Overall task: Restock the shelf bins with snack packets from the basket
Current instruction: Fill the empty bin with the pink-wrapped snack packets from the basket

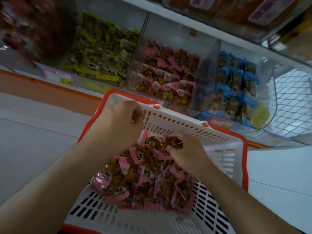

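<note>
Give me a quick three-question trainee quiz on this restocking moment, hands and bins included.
1. True or false: the right hand grips pink-edged packets inside the basket.
2. Which shelf bin holds packets matching those in the basket? A. yellow-green bin B. pink bin C. blue bin
3. Fill in: the left hand is over the basket's ____ left corner.

Key: 1 true. 2 B. 3 far.
</note>
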`<state>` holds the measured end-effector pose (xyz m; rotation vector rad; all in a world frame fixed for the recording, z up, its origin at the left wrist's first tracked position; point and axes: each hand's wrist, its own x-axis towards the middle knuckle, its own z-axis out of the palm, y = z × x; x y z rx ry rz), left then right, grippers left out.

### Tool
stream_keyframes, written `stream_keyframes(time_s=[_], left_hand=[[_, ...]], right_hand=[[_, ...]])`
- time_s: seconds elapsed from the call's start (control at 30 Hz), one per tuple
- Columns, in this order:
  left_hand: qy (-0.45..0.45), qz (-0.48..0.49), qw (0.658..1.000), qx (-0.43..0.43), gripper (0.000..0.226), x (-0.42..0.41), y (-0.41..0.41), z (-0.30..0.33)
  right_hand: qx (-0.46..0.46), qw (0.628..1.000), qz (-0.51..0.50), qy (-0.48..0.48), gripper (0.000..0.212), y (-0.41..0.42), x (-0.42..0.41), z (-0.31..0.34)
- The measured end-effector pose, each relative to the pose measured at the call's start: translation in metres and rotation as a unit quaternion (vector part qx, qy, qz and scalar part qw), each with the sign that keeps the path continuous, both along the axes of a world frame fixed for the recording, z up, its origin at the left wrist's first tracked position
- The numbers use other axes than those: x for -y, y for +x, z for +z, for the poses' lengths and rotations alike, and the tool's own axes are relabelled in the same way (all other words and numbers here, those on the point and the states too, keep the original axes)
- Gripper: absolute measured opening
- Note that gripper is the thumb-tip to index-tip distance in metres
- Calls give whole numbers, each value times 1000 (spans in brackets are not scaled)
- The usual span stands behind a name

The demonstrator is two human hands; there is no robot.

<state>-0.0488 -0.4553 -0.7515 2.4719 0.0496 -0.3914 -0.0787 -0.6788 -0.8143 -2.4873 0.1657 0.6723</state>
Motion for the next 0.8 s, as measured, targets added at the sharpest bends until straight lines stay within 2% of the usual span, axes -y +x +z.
stream_keyframes(time_s=[0.07, 0.17, 0.27, 0.33, 0.43, 0.53, 0.6, 0.67, 0.73, 0.8], left_hand=[[-108, 9, 987, -114, 26, 13, 1, -1], [-271, 63, 932, -232, 37, 29, 0, 9], [-334, 96, 910, -227, 36, 35, 3, 12], [-365, 119, 895, -227, 37, 34, 7, 5], [-423, 155, 861, -235, 37, 32, 10, -1], [-458, 169, 855, -174, 22, 30, 15, -2], [-469, 174, 850, -165, 21, 30, 17, -2], [-464, 160, 856, -163, 22, 30, 18, -4], [-448, 146, 869, -154, 22, 31, 18, -6], [-427, 137, 882, -144, 21, 34, 18, -8]], right_hand=[[53, 996, -3, 69, 23, -2, -7, 36], [142, 977, -34, 152, 29, -7, -11, 67], [154, 968, -59, 187, 21, -8, -8, 67], [177, 966, -47, 184, 32, -5, -7, 61], [250, 958, 54, 128, 63, 1, -6, 55], [192, 953, 78, 219, 73, 12, -2, 59], [121, 933, -9, 339, 64, 19, 0, 64], [76, 905, -91, 408, 42, 27, 1, 67], [85, 911, -108, 388, 30, 30, 2, 65], [103, 920, -119, 360, 35, 32, 3, 60]])
